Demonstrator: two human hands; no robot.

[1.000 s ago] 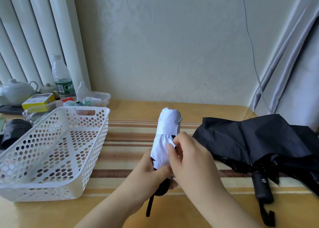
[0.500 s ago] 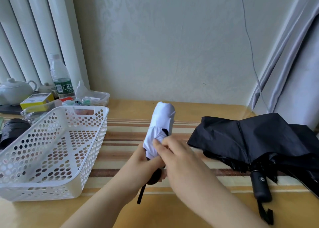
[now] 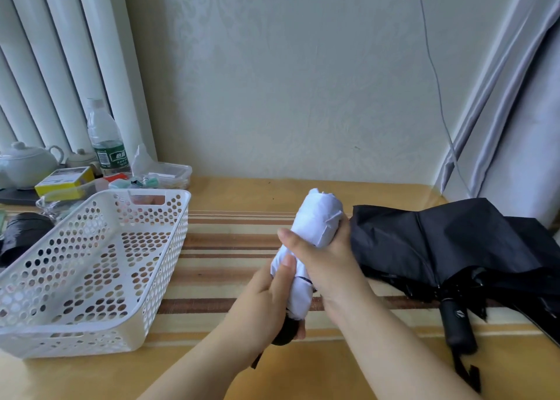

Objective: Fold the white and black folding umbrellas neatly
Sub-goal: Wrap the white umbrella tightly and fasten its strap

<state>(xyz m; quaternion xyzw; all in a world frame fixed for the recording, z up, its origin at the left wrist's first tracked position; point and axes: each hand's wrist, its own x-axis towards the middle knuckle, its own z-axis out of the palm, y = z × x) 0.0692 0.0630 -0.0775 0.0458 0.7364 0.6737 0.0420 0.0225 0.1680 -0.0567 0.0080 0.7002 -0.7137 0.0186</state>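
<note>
The white folding umbrella (image 3: 318, 217) is rolled into a tight bundle and held tilted above the table's middle. My left hand (image 3: 266, 296) grips its lower end around the dark handle, thumb pressed on the white fabric. My right hand (image 3: 327, 263) is wrapped round the bundle's middle, fingers curled behind it. The black umbrella (image 3: 448, 242) lies loose and unrolled on the table to the right, its black handle (image 3: 457, 327) and wrist strap pointing toward me.
An empty white perforated basket (image 3: 169, 248) stands at the left. Behind it are a water bottle (image 3: 106, 139), a teapot (image 3: 24, 163), a yellow box (image 3: 63, 180) and a clear plastic container (image 3: 169, 175). A striped mat (image 3: 227, 248) covers the table's middle. A curtain (image 3: 515, 96) hangs at right.
My right hand moved from pinching the strap area at the bundle's lower part to wrapping round its middle. The white umbrella shifted slightly right.
</note>
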